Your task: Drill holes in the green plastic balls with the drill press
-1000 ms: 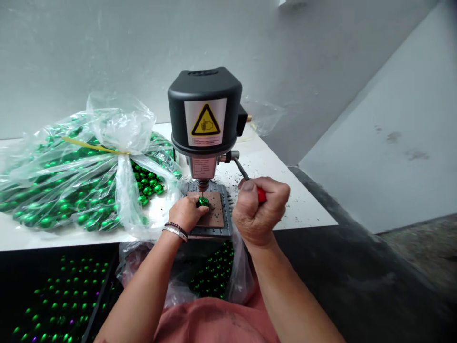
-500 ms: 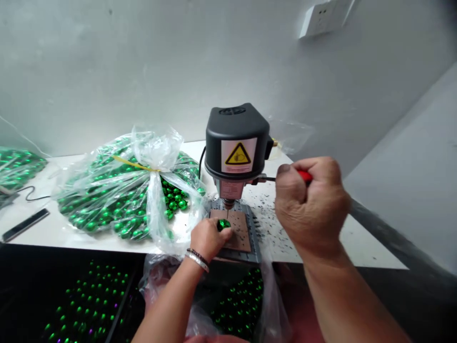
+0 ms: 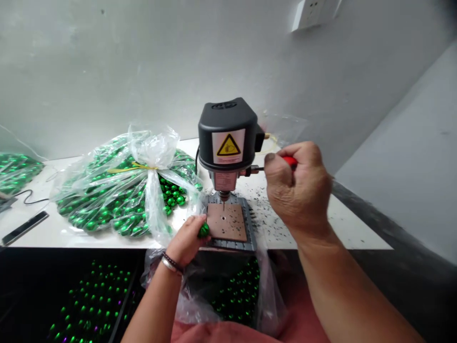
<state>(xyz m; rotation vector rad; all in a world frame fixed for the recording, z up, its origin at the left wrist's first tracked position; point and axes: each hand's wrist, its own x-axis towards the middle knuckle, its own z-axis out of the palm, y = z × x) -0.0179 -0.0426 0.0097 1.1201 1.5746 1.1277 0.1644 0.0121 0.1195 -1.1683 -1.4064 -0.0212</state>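
Observation:
A shiny green ball (image 3: 203, 230) is held between the fingers of my left hand (image 3: 187, 239), at the left front edge of the brown plate (image 3: 232, 226) on the drill press base. My right hand (image 3: 300, 190) is wrapped round the red-tipped lever (image 3: 291, 163) at the right of the black drill press (image 3: 227, 138). The thin drill bit (image 3: 224, 206) points down above a small hole in the plate, with the ball off to its left. Dark shavings are scattered on the plate.
A tied clear bag of green balls (image 3: 107, 190) lies left of the press, with loose green balls (image 3: 174, 197) beside it. A phone (image 3: 24, 227) lies at the far left. Below the table edge, an open plastic bag (image 3: 237, 295) holds more balls. Shavings litter the white table (image 3: 350, 228).
My left hand has moved left with the ball, away from under the drill bit. My right hand remains on the lever, slightly higher in view. The camera view has shifted a little.

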